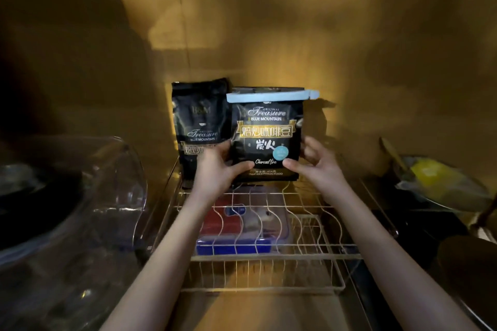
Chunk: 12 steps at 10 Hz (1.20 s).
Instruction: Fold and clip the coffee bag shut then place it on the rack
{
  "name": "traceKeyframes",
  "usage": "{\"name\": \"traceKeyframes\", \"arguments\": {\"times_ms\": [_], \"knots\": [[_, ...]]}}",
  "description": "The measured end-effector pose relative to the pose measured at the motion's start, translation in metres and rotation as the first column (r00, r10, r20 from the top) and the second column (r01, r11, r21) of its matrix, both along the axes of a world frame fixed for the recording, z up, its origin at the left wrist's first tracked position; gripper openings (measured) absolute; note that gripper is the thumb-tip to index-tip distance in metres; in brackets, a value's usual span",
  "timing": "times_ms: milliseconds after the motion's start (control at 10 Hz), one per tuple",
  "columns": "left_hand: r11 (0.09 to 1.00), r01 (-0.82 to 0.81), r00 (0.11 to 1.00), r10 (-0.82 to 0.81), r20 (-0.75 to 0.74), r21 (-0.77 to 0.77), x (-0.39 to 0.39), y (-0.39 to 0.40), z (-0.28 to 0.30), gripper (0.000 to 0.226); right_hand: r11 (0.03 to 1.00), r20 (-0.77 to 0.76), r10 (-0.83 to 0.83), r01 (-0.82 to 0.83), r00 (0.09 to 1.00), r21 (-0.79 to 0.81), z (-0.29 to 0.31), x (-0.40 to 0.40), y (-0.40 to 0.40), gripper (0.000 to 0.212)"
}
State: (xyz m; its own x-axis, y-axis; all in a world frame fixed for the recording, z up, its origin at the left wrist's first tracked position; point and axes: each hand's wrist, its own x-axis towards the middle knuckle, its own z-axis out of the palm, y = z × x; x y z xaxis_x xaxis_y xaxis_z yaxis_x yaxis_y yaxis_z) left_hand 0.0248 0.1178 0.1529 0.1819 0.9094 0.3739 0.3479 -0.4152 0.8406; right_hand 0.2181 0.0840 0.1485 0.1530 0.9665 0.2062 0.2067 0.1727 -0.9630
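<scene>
Our forearms reach out over the wire rack (269,255), under whose bars a blue-edged container (234,246) lies. We grasp the coffee bag (266,137) from both sides: our left hand (217,169) has its thumb across the lower front, our right hand (320,164) has its thumb at the bottom right and fingers behind. It stands upright at the far end of the rack, though whether its base touches the wires is hard to tell in the dim light. A pale blue clip (271,95) runs along its folded top. Just left stands a second black bag (200,126).
</scene>
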Motion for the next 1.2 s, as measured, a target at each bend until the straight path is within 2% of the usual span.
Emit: {"name": "traceKeyframes", "arguments": {"times_ms": [200, 300, 400, 500, 600, 700, 800, 900, 1000, 1100, 1200], "knots": [[0.996, -0.082, 0.994, 0.085, -0.076, 0.043, 0.016, 0.020, -0.034, 0.051, 0.986, 0.037, -0.003, 0.009, 0.999, -0.168, -0.038, 0.007, 0.028, 0.070], [0.986, -0.168, 0.976, 0.170, -0.139, 0.021, 0.023, 0.020, -0.049, 0.061, 0.976, -0.013, 0.009, -0.011, 1.000, -0.216, -0.050, 0.006, 0.035, 0.068], [0.971, -0.201, 0.954, 0.224, -0.201, 0.128, 0.029, 0.015, -0.060, 0.070, 0.975, -0.023, 0.032, -0.036, 0.999, -0.219, -0.056, 0.007, 0.040, 0.055], [0.932, -0.142, 0.910, 0.256, -0.326, 0.334, 0.034, 0.017, -0.063, 0.074, 0.978, -0.001, 0.052, -0.051, 0.999, -0.204, -0.056, 0.008, 0.043, 0.058], [0.899, -0.022, 0.831, 0.260, -0.491, 0.438, 0.042, 0.021, -0.064, 0.075, 0.981, 0.013, 0.094, -0.090, 0.996, -0.170, -0.050, 0.003, 0.042, 0.050], [0.915, 0.044, 0.769, 0.226, -0.598, 0.402, 0.047, 0.023, -0.065, 0.070, 0.982, 0.062, 0.110, -0.099, 0.992, -0.162, -0.049, 0.000, 0.044, 0.049], [0.958, 0.065, 0.742, 0.141, -0.655, 0.280, 0.047, 0.024, -0.065, 0.069, 0.980, 0.108, 0.094, -0.073, 0.990, -0.185, -0.048, 0.000, 0.044, 0.047], [0.967, 0.060, 0.748, 0.119, -0.653, 0.246, 0.045, 0.020, -0.053, 0.066, 0.982, 0.172, 0.018, 0.015, 0.985, -0.188, -0.037, 0.001, 0.040, 0.050], [0.979, 0.039, 0.799, 0.091, -0.594, 0.203, 0.041, 0.014, -0.027, 0.059, 0.991, 0.262, -0.096, 0.118, 0.960, -0.068, -0.005, 0.000, 0.024, 0.056], [0.981, -0.030, 0.854, 0.126, -0.505, 0.194, 0.033, 0.017, 0.016, 0.048, 0.962, 0.127, -0.168, 0.134, 0.978, 0.240, 0.059, -0.006, -0.017, 0.041], [0.959, -0.059, 0.862, 0.189, -0.471, 0.277, 0.023, 0.020, 0.061, 0.039, 0.799, -0.054, -0.088, 0.103, 0.995, 0.592, 0.127, -0.005, -0.076, 0.033]]}}
